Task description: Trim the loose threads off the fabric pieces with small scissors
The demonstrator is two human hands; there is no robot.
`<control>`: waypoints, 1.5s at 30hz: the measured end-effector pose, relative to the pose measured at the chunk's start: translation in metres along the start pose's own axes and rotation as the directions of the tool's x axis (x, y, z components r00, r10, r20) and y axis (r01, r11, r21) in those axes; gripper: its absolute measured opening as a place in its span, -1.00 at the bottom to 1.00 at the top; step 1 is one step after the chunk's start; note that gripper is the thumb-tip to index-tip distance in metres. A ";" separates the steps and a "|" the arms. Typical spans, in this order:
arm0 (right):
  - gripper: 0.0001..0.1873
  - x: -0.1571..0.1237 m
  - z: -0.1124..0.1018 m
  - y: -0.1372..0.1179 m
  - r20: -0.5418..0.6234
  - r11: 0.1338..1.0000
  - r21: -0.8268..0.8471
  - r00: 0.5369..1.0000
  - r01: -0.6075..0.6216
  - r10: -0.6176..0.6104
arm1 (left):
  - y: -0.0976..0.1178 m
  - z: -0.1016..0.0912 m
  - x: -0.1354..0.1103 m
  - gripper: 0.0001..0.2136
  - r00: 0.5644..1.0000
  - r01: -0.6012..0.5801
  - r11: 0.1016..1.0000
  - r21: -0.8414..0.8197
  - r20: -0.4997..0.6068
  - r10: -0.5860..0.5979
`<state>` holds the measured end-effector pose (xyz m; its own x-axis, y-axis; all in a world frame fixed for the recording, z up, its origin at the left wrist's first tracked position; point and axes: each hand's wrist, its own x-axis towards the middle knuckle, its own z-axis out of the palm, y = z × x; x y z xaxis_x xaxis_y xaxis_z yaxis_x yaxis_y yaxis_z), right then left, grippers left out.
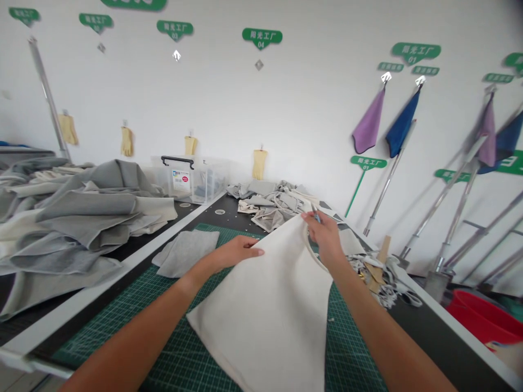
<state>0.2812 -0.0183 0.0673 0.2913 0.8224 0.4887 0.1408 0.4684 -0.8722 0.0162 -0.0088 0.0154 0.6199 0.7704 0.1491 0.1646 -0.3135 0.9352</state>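
A large piece of white cloth (269,299) hangs tilted over the green cutting mat (351,348), its lower part toward me. My left hand (241,250) pinches the cloth's left edge between thumb and fingers. At the top right corner, my right hand (324,234) is closed on the cloth. A small blue-grey tool with a pointed metal tip (316,213) sticks out of the same hand; most of it is hidden, so its exact kind does not show. A narrow curved strip (312,250) runs along the cloth's right edge below that hand. A folded grey cloth (188,253) lies beyond my left forearm.
Grey and white fabrics (90,207) are heaped at left. More cloth pieces (281,201) lie at the table's far end, near a clear plastic box (183,182). Scraps and strips (384,277) sit at right. A red bucket (482,321) stands beyond the right table edge.
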 end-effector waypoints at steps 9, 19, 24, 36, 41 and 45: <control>-0.74 0.030 -0.051 -0.077 -0.171 0.975 0.062 0.965 0.213 -0.200 | 0.051 -0.041 -0.033 -0.68 0.979 -0.076 0.975 0.210 -0.168 0.113; -0.82 0.026 -0.089 -0.099 -0.266 0.955 0.106 0.933 0.278 -0.242 | 0.080 -0.065 -0.057 -0.62 0.899 -0.112 0.992 0.060 -0.420 0.127; -0.80 0.020 -0.099 -0.097 -0.284 0.961 0.120 0.936 0.250 -0.208 | 0.084 -0.069 -0.065 -0.60 0.913 -0.104 0.994 -0.040 -0.400 0.079; -0.78 0.006 -0.115 -0.115 -0.298 0.947 0.142 0.924 0.290 -0.239 | 0.097 -0.064 -0.075 -0.70 0.938 0.163 0.953 0.254 -0.340 -0.069; -0.78 0.006 -0.129 -0.121 -0.317 0.942 0.142 0.915 0.305 -0.249 | 0.104 -0.060 -0.079 -0.75 0.959 0.103 0.963 0.249 -0.283 -0.029; -0.75 0.005 -0.135 -0.127 -0.348 0.948 0.150 0.912 0.282 -0.217 | 0.108 -0.056 -0.081 -0.71 0.951 0.058 0.974 0.220 -0.309 0.013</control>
<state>0.3928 -0.1173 0.1776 0.5648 0.5359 0.6275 0.0742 0.7244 -0.6854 -0.0595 -0.0741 0.1225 0.3544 0.9002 0.2532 0.3653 -0.3825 0.8487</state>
